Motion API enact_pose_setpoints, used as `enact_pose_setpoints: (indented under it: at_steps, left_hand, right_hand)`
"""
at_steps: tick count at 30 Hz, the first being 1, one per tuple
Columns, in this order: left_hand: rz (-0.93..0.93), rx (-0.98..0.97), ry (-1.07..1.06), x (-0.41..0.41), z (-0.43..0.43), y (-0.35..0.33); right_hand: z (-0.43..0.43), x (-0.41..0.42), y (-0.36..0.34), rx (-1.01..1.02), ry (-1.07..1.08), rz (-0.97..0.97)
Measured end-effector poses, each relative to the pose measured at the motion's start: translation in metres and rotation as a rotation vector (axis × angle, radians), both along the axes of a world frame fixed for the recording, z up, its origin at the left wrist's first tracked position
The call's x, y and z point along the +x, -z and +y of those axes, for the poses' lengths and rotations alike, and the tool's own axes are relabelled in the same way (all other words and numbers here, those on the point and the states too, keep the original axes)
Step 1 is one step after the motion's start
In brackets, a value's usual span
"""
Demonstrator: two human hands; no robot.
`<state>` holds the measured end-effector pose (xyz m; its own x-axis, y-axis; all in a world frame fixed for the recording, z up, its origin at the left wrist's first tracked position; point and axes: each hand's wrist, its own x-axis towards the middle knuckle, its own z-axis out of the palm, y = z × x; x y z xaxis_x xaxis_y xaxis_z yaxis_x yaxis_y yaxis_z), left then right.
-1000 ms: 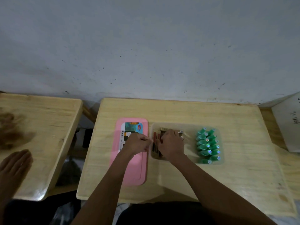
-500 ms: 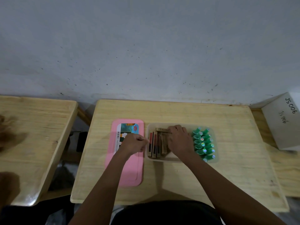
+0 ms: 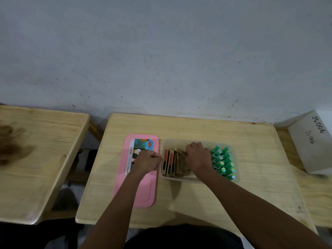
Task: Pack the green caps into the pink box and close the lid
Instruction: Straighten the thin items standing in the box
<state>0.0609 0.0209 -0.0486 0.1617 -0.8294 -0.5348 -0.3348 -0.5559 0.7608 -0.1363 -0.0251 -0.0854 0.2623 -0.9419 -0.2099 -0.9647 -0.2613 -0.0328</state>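
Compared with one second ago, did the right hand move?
Yes: the right hand shifted rightward across the clear box, toward the green caps.

White box (image 3: 311, 141) reads "JS006", handwritten twice

Brown packets (image 3: 172, 164); white JS006 box (image 3: 312, 146) right; second table (image 3: 36, 159) left.

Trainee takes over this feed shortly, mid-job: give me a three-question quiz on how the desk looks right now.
1. True or false: the green plastic caps stand at the right end of the translucent plastic box.
2. Fill in: the flat pink plastic lid lies on the wooden desk to the box's ____.
3. The right hand is on: A the caps; B flat brown packets; C the lid.
Key: 1 true; 2 left; 3 B.
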Motion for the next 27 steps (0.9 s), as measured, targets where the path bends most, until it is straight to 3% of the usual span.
enact_pose_setpoints:
  at_steps: [9,13,22,27]
  left_hand:
    - [-0.006,-0.008,-0.025,-0.002,0.000,0.002]
    - [0.018,-0.017,-0.035,-0.002,0.001,0.002]
    - [0.025,-0.008,-0.039,-0.002,0.001,0.001]
    - [0.017,-0.023,-0.032,-0.002,0.002,0.001]
  right_hand:
    - [0.005,-0.025,-0.029,0.055,0.141,-0.429]
    - [0.014,-0.033,-0.027,0.097,0.080,-0.569]
    - [0.018,-0.031,-0.024,0.029,0.013,-0.584]
    - [0.017,-0.026,-0.032,0.072,0.002,-0.447]
